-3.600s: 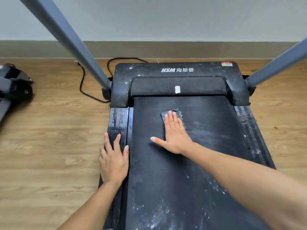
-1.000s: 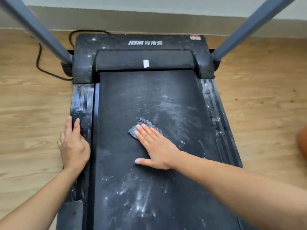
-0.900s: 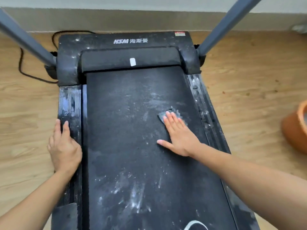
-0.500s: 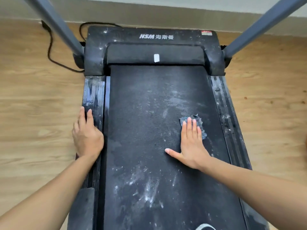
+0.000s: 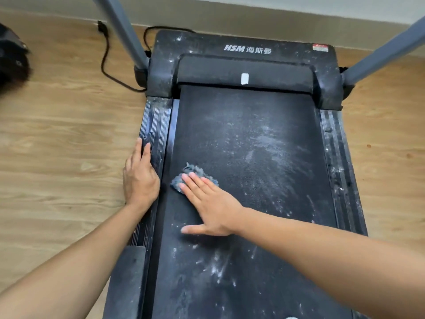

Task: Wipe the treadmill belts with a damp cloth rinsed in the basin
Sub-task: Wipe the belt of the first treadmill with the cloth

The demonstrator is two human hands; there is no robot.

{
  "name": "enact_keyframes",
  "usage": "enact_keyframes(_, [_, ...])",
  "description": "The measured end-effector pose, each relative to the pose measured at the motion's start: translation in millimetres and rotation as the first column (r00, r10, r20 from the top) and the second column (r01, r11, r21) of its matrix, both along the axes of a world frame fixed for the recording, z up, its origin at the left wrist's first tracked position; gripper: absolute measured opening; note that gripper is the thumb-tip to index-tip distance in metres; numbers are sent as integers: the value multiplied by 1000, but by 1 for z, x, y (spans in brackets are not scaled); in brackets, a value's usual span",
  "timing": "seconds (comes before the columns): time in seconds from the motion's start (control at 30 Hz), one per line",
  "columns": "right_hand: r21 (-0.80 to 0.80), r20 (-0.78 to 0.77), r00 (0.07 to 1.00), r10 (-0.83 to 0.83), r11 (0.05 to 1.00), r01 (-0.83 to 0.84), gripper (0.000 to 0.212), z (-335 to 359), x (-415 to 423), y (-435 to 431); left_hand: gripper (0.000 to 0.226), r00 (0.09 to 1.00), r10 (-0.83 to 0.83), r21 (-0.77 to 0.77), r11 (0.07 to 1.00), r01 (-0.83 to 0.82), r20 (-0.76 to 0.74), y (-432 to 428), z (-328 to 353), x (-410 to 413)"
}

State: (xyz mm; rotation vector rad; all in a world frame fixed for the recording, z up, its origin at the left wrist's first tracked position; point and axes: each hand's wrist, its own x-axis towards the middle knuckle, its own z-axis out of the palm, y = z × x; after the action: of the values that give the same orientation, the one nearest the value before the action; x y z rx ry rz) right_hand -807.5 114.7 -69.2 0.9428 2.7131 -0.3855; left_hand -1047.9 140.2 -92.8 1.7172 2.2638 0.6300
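A black treadmill belt (image 5: 253, 139) streaked with white dust runs down the middle of the view. A small grey cloth (image 5: 194, 172) lies bunched on the belt near its left edge. My right hand (image 5: 210, 204) presses flat on the cloth with straight fingers, thumb spread toward me. My left hand (image 5: 140, 178) rests palm down on the ribbed left side rail (image 5: 156, 125), fingers straight. The basin is out of view.
Two grey uprights (image 5: 122, 31) (image 5: 386, 54) rise from the motor cover (image 5: 246, 49). A black power cable (image 5: 108, 65) loops on the wooden floor (image 5: 57, 146) at the left. A dark object (image 5: 11, 63) sits at the far left edge. The right side rail (image 5: 338, 162) is dusty.
My right hand has slid the cloth from the belt's right side across to its left edge. My left hand stays on the left rail.
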Motion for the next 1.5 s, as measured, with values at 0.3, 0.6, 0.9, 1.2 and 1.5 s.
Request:
enact_keyframes(0.3, [-14, 172, 770, -615, 780, 626, 101, 27, 237, -31, 66, 998, 17, -49, 999, -20, -58, -1, 0, 7])
enact_keyframes(0.6, [151, -8, 710, -704, 701, 697, 22, 56, 257, -14, 66, 998, 50, -52, 997, -52, -48, -1, 17, 21])
enact_keyframes(0.9, [-545, -308, 126, -943, 284, 789, 4, 98, 207, 10, 44, 798, -476, 142, 878, 457, 369, 11, 76, 132])
enact_keyframes(1.2, [-256, -20, 452, -892, 442, 860, 42, 83, 250, -1, 35, 624, -467, -208, 671, 712, 627, -49, 77, 186])
enact_keyframes(1.5, [-139, -73, 638, -767, 641, 755, 18, 55, 219, -26, 29, 656, -304, -338, 666, 665, 691, -67, 56, 211])
